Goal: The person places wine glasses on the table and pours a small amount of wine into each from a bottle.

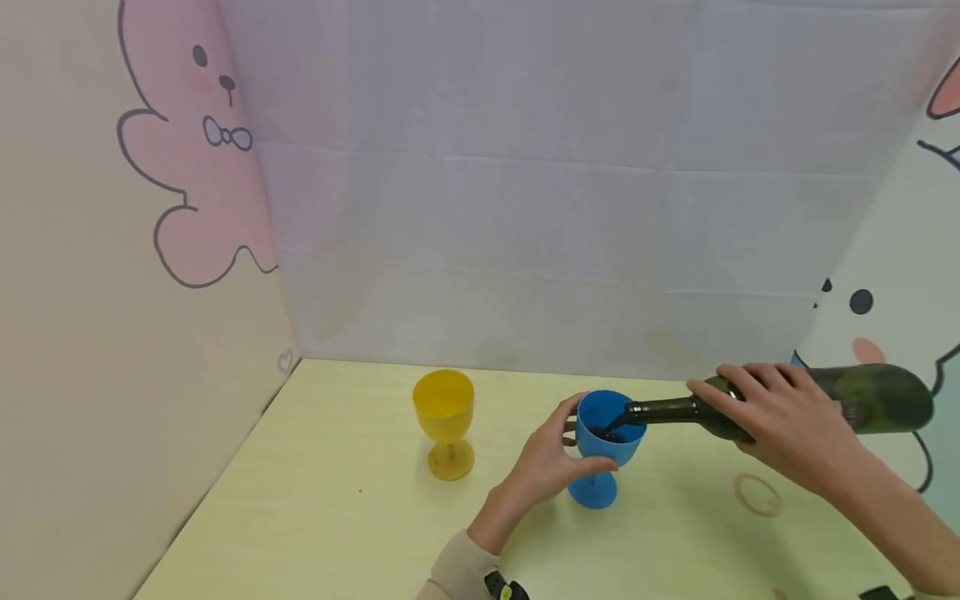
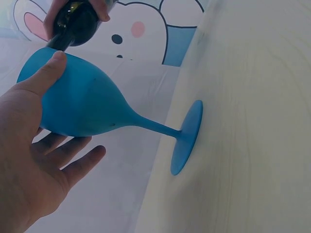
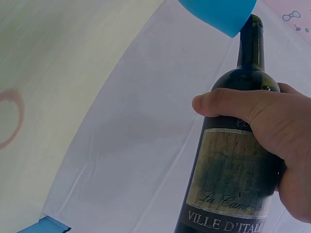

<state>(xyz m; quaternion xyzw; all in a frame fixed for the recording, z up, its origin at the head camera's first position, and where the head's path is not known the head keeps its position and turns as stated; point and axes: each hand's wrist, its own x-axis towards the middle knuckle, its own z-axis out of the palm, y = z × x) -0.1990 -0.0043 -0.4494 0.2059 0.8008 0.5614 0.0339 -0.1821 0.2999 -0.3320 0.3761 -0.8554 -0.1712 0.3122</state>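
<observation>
My left hand (image 1: 543, 462) curls round the bowl of a blue goblet (image 1: 610, 446), thumb on the near side. The goblet's foot is at the table. From the right, my right hand (image 1: 791, 421) grips a dark green wine bottle (image 1: 885, 398) round its shoulder, tipped nearly level. Its mouth is at the goblet's rim, with dark liquid running into the bowl. In the left wrist view the blue goblet (image 2: 82, 99) rests against the thumb and fingers of my left hand (image 2: 29, 141). In the right wrist view the bottle (image 3: 228, 170) shows its label beside my right hand (image 3: 272, 121).
A yellow goblet (image 1: 444, 408) stands upright on the pale table (image 1: 315, 500), left of the blue one. A white sheet (image 1: 480, 208) hangs behind the table, and walls with cartoon drawings stand on both sides.
</observation>
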